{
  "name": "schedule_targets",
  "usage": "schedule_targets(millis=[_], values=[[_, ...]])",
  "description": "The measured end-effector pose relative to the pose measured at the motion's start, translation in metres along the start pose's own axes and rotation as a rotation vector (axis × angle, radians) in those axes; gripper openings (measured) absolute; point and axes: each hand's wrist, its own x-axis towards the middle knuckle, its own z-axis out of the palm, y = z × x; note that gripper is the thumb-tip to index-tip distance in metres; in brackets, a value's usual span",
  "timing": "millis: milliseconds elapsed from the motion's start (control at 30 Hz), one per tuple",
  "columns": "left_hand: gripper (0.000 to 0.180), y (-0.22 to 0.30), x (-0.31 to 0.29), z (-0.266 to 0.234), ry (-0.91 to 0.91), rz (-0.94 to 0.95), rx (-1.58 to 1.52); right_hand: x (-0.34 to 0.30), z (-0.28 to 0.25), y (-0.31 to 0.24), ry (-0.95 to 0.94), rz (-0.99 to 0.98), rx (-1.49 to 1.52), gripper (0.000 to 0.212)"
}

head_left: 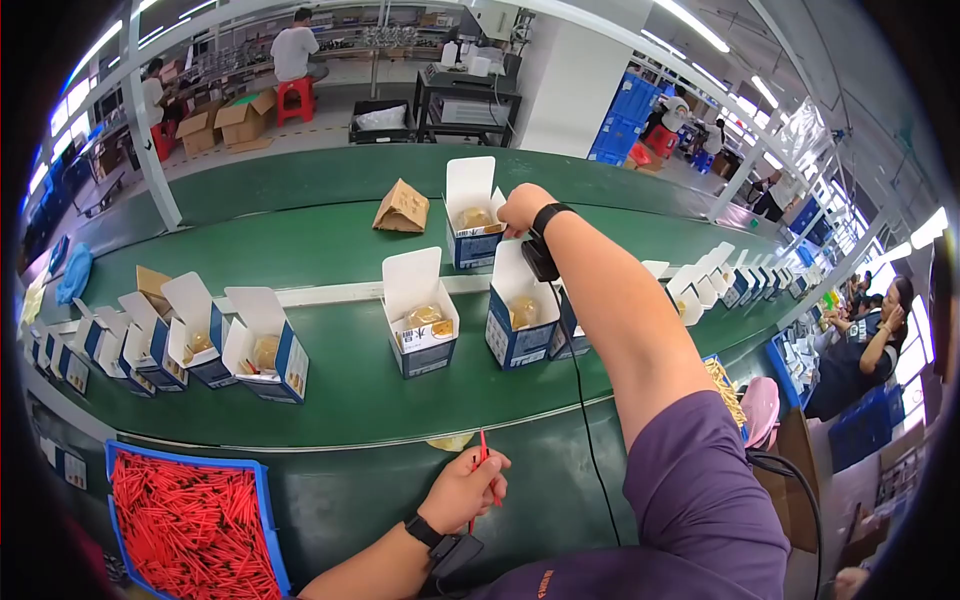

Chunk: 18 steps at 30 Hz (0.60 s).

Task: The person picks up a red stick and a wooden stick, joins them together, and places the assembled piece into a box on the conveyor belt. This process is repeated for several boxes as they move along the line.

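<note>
My left hand (465,489) is closed around a few thin red sticks (484,446) above the near edge of the worktop. My right arm stretches across the green conveyor belt to a far open blue-and-white box (473,250). There my right hand (528,208) is curled at the box's right rim; its fingertips, and anything in them, are hidden. A round yellowish item in clear wrap (474,217) sits inside that box. Nearer me, two more open boxes, one at the middle (428,358) and one beside it (520,343), hold similar round items.
A blue tray (268,500) heaped with red sticks stands at lower left. More open boxes (268,352) line the belt (350,405) on both sides. A brown paper piece (402,208) lies beyond them. A tray of yellowish pieces (724,392) is at right; a black cable (590,440) hangs across.
</note>
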Motion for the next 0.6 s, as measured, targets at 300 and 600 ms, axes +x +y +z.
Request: schedule_targets(millis=[300,600], values=[[0.018,0.001,0.003,0.004,0.013,0.027,0.018,-0.116,-0.049,0.046,0.802,-0.029,0.327,0.032],[0.02,-0.005,0.021,0.013,0.031,0.101,0.049,-0.342,0.002,0.104,1.079,0.096,0.576,0.03]])
